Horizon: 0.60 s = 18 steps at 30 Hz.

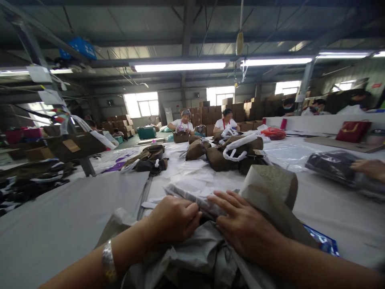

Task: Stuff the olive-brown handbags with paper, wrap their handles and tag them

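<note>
In front of me at the bottom lies an olive-brown bag (285, 216) with pale grey lining or paper (195, 249) bunched around its opening. My left hand (179, 218) is closed at the bag's far edge, its thumb and fingers pressed together on the material; exactly what is pinched is hidden. Fingers stretched out, my right hand (240, 224) lies over the same edge, touching a clear plastic-covered strip (192, 196) that runs between both hands. A broad pale flap (267, 186) of the bag stands up beyond my right hand.
Several olive bags (219, 156) with white-wrapped handles lie farther along the white table (75, 212). At right, another person's hand (369, 168) touches a dark plastic-wrapped item (331, 166). A blue packet (323, 241) lies beside my right forearm. A post (87, 164) rises at left.
</note>
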Available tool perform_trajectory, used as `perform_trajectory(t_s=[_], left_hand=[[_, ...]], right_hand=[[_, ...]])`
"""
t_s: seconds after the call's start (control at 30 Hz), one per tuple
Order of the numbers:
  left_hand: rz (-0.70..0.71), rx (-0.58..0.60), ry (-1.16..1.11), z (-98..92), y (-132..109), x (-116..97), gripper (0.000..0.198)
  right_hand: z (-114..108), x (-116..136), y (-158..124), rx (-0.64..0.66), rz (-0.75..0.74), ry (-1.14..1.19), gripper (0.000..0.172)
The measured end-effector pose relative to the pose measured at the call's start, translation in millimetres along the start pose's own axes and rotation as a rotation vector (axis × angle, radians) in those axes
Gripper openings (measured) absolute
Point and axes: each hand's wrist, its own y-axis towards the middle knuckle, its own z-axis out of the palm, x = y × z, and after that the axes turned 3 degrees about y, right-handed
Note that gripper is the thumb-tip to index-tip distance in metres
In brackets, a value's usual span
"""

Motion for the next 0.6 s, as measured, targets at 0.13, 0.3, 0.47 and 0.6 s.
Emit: perform_trajectory(t_s=[0.13, 0.3, 0.47, 0.6], left_hand=[[0.018, 0.076, -0.089, 7.3, -1.2, 12.3, 0.025], [-0.272, 0.105, -0.416, 8.3, 17.1, 18.9, 0.035], [-0.250, 0.098, -0.601, 18.3, 28.9, 27.4, 0.035], [-0.231, 0.080, -0.698, 22.1, 23.8, 28.2, 0.034]], right_hand=[[-9.9, -11.0, 13.5, 0.193, 0.126, 0.123, 0.016], [-10.8, 0.9, 16.5, 0.239, 0.164, -0.069, 0.018], [-12.4, 29.9, -5.8, -0.200, -0.185, -0.339, 0.023], [-21.0, 19.4, -10.9, -0.317, -0.322, -0.274, 0.031]])
